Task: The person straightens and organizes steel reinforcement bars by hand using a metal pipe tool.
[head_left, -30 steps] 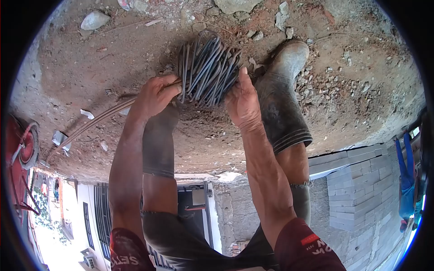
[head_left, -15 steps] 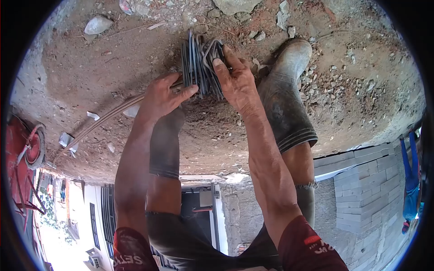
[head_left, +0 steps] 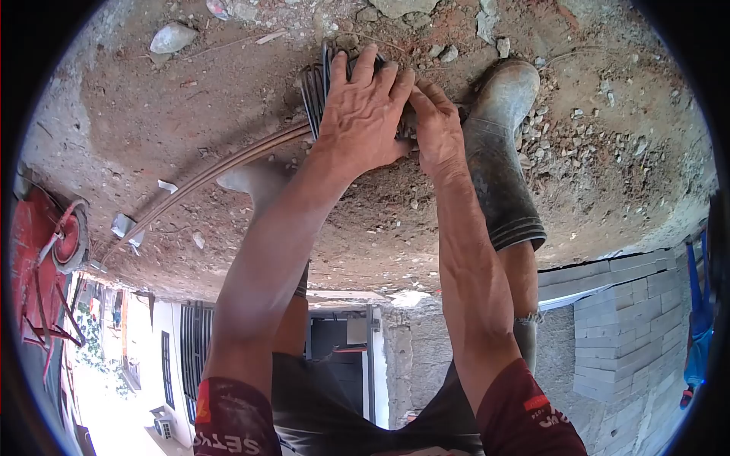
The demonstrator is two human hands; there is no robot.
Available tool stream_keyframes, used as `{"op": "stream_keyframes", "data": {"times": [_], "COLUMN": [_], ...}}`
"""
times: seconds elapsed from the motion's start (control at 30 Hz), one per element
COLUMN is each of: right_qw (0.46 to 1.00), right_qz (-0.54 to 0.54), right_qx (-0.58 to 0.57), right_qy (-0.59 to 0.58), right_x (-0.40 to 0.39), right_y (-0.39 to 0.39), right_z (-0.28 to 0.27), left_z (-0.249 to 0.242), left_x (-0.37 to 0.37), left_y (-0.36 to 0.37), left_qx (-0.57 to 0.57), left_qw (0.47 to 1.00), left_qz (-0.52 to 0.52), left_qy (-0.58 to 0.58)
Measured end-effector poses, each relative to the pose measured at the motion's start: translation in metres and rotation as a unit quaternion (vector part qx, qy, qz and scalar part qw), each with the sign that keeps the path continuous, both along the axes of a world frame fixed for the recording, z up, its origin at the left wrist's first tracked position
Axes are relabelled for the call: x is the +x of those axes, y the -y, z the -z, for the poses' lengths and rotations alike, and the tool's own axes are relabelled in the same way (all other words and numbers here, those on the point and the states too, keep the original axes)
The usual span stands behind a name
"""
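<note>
Several bent grey metal bars [head_left: 312, 87] stand packed together on the dirt, mostly covered by my hands. My left hand [head_left: 361, 118] spans the bundle, its fingers over the far side and its thumb on the near side. Beside it, at the right end of the bundle, my right hand [head_left: 437, 129] is closed with its fingers pressed together. What it holds is hidden. Long thin brown rods [head_left: 220, 166] run from the bundle toward the lower left.
A rubber boot [head_left: 498, 152] stands right of my hands, with gravel beyond it. A red wheelbarrow [head_left: 38, 243] is at the far left. Stacked grey blocks [head_left: 627, 327] and a person in blue [head_left: 698, 334] are at the right. A pale stone [head_left: 173, 38] lies upper left.
My left hand has moved right and up, from the bundle's left side to across its top. My right hand has shifted slightly right and down. The bars are now largely covered.
</note>
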State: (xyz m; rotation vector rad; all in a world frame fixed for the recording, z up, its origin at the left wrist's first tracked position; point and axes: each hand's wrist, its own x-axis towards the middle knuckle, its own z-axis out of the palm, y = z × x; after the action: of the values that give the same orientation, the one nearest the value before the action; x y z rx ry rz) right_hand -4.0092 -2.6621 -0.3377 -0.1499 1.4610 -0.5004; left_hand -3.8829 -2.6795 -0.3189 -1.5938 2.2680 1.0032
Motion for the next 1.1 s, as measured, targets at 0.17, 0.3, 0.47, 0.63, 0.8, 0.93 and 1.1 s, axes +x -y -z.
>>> {"op": "stream_keyframes", "data": {"times": [0.17, 0.3, 0.47, 0.63, 0.8, 0.93, 1.1], "right_qw": [0.999, 0.999, 0.999, 0.998, 0.997, 0.997, 0.999], "right_qz": [-0.032, -0.033, -0.049, -0.059, -0.065, -0.070, -0.037], "right_qx": [0.021, -0.005, -0.020, -0.009, -0.027, 0.002, 0.019], "right_qy": [0.001, 0.017, 0.011, 0.005, 0.006, 0.023, 0.022], "right_x": [-0.008, -0.012, -0.011, -0.010, -0.011, -0.018, -0.015], "right_y": [0.002, -0.001, 0.009, 0.018, 0.021, 0.024, 0.023], "right_z": [-0.002, 0.003, -0.008, -0.023, -0.030, -0.022, -0.003], "left_z": [0.002, -0.009, -0.024, -0.038, -0.049, -0.048, -0.043], "left_x": [-0.009, 0.004, 0.042, 0.098, 0.175, 0.240, 0.229], "left_y": [-0.008, -0.012, -0.020, -0.043, -0.076, -0.113, -0.118], "left_qx": [-0.023, 0.011, 0.080, 0.068, 0.081, 0.028, -0.053], "left_qw": [0.996, 0.993, 0.982, 0.976, 0.956, 0.954, 0.972], "left_qz": [-0.038, -0.040, -0.021, -0.044, -0.049, -0.058, -0.072], "left_qy": [0.083, 0.110, 0.173, 0.204, 0.279, 0.291, 0.217]}}
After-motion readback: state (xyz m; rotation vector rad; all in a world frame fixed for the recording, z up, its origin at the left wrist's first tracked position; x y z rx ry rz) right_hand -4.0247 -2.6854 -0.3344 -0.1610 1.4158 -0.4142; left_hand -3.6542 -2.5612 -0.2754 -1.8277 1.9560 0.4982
